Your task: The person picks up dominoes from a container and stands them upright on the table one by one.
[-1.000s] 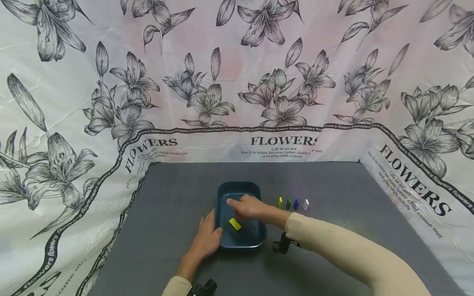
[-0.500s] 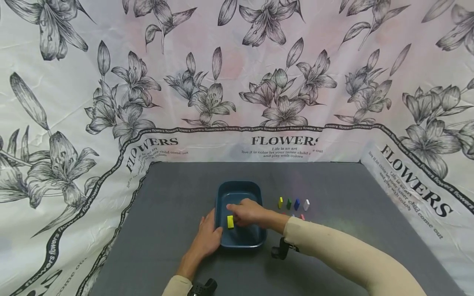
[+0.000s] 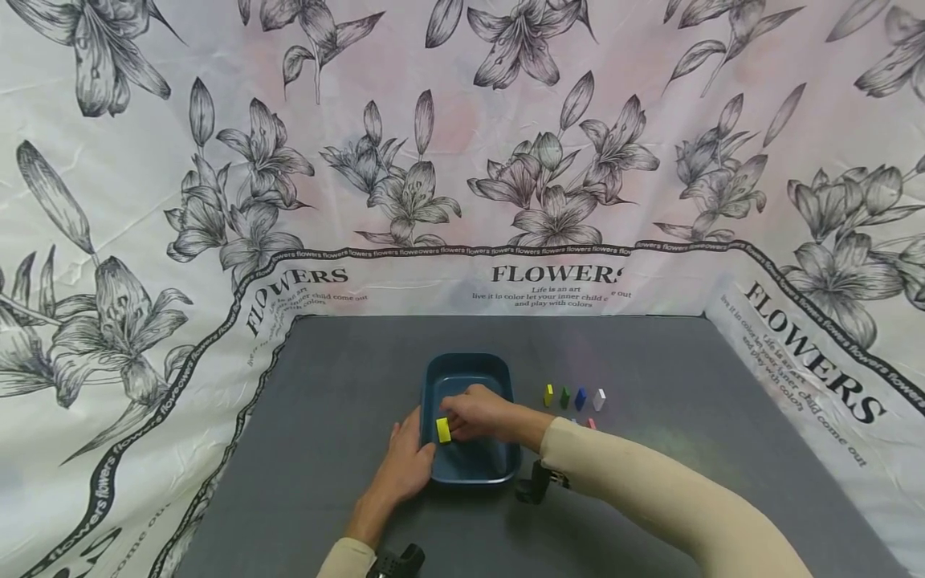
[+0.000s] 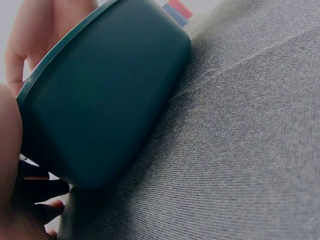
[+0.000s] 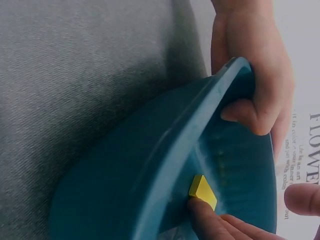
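Observation:
A deep blue plastic bin (image 3: 480,464) stands on the grey table. My left hand (image 3: 405,461) grips its left side, thumb hooked over the rim and the other fingers along the outside wall (image 4: 110,85). Inside, near the left wall, is a yellow block (image 3: 443,430). My right hand (image 3: 482,413) reaches in over the right rim. In the right wrist view its extended fingers (image 5: 206,220) touch the lower end of the yellow block, while the thumb (image 5: 302,200) stays well apart from it.
Right of the bin, small blocks stand in a row: yellow (image 3: 548,395), green (image 3: 565,396), blue (image 3: 581,399) and white (image 3: 599,400). A pink block (image 3: 592,424) shows partly behind the right sleeve (image 3: 643,474). Flower-printed cloth (image 3: 405,281) encloses the table's back and sides.
The yellow block has turned and shifted left toward the bin's wall, with my right fingers following beside it. My left hand and the bin have stayed in place.

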The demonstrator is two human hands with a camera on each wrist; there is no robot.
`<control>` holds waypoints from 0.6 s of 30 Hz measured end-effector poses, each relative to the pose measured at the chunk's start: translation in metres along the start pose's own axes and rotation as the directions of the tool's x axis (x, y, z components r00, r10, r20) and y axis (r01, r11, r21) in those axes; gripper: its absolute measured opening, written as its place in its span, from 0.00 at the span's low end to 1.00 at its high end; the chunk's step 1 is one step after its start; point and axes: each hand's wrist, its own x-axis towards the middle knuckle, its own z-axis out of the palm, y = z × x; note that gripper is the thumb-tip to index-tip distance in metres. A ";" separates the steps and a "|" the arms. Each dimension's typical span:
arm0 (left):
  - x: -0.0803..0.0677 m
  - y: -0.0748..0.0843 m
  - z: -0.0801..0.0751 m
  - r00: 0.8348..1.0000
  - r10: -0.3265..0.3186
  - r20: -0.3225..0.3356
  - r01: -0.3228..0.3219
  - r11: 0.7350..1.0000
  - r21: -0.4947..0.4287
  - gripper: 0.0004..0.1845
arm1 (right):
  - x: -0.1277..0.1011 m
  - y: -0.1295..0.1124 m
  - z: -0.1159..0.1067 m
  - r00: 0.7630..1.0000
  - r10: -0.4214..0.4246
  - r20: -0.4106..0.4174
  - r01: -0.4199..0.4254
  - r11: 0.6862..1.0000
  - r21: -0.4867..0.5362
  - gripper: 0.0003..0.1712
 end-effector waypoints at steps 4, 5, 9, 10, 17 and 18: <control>-0.001 0.005 -0.002 0.999 -0.035 0.026 0.035 0.999 0.020 0.37 | 0.005 -0.001 0.004 1.000 0.001 -0.010 0.000 1.000 0.028 0.28; -0.001 0.005 -0.002 0.999 -0.035 0.025 0.034 0.999 0.022 0.37 | 0.006 -0.002 0.006 1.000 0.001 -0.015 0.000 0.999 0.037 0.28; -0.001 0.006 -0.003 0.999 -0.035 0.030 0.035 0.999 0.023 0.36 | 0.010 -0.004 0.011 1.000 -0.014 -0.010 0.014 0.998 0.062 0.25; -0.001 0.006 -0.003 0.999 -0.038 0.033 0.037 0.999 0.024 0.36 | 0.011 -0.004 0.013 1.000 -0.017 -0.010 0.017 0.998 0.062 0.25; 0.000 0.005 -0.002 0.996 -0.071 0.051 0.068 0.996 0.051 0.37 | 0.018 -0.003 0.018 1.000 -0.007 -0.026 0.008 0.997 0.072 0.20; 0.001 0.005 -0.002 0.995 -0.078 0.055 0.075 0.996 0.052 0.37 | 0.018 -0.003 0.019 0.999 -0.005 -0.031 0.008 0.997 0.073 0.19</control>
